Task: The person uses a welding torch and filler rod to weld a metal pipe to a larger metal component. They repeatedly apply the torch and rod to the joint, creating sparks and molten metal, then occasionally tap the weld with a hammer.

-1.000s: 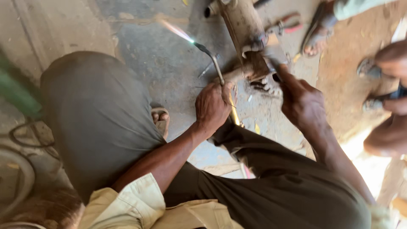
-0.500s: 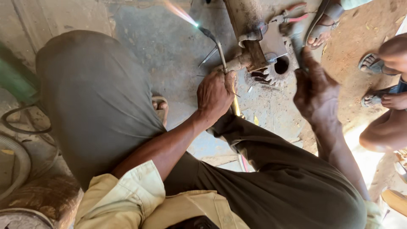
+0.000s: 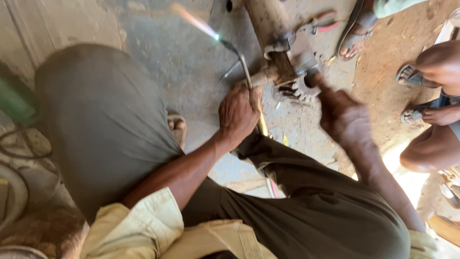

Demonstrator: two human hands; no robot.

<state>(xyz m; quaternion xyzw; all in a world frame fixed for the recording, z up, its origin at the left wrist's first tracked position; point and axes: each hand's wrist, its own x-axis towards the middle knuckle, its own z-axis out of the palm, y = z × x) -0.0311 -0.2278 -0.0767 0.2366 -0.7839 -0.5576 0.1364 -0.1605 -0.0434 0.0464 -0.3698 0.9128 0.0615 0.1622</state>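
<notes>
My left hand (image 3: 238, 115) grips the brass handle of a lit gas torch (image 3: 242, 62). Its bent nozzle points up and left, and a long flame (image 3: 194, 20) shoots from the tip. A rusty metal part (image 3: 282, 72) with a toothed gear end lies on the concrete floor just right of the torch. My right hand (image 3: 346, 117) is blurred by motion; its fingertips reach the gear end of the part. Whether it holds anything I cannot tell. I squat with my knees in dark trousers on either side.
A red-handled pair of pliers (image 3: 322, 25) lies beyond the part. Other people's sandalled feet (image 3: 354, 33) and legs (image 3: 433, 81) stand at the right on dirt ground. Hoses (image 3: 19, 148) and a green cylinder (image 3: 14, 103) sit at the left.
My right hand has come off the part, swung right, then moved back toward the gear end. The left hand keeps the torch, flame still lit.
</notes>
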